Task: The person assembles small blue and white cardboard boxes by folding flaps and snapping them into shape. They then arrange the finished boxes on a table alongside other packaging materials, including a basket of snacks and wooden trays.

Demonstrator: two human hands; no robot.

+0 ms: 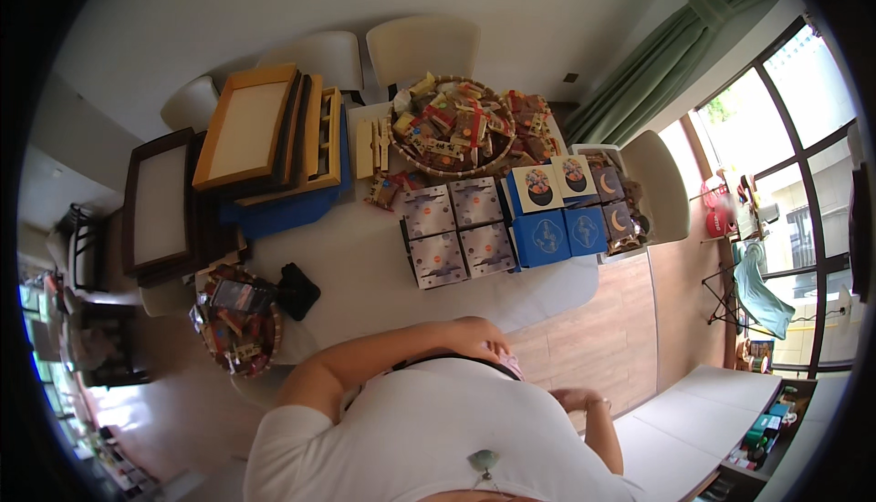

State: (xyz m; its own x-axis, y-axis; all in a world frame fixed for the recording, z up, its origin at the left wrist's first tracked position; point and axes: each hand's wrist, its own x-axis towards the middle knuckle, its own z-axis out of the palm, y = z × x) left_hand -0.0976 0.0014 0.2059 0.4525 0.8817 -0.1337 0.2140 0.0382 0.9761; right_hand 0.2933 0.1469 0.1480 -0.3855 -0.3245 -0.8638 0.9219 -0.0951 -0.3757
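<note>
My left hand [482, 336] is in front of my waist, the forearm lying across my body. Its fingers curl down over a pinkish patterned piece [511, 362] that I cannot make out. My right hand [579, 399] is low at my right side, its fingertips partly hidden behind my white shirt [429, 429]. On the white table [365, 265] ahead stand grey-white patterned boxes [459, 233] and blue boxes [558, 235], apart from both hands. Behind them a round woven basket [394, 137] is heaped with wrapped snacks [456, 123].
Open trays [246, 128] are stacked at the far left, beside dark framed trays [160, 205]. A smaller snack basket [278, 342] and a black pouch [298, 290] are at the near left. A white bin [630, 254] stands off the right end, a white cabinet [703, 411] at the near right.
</note>
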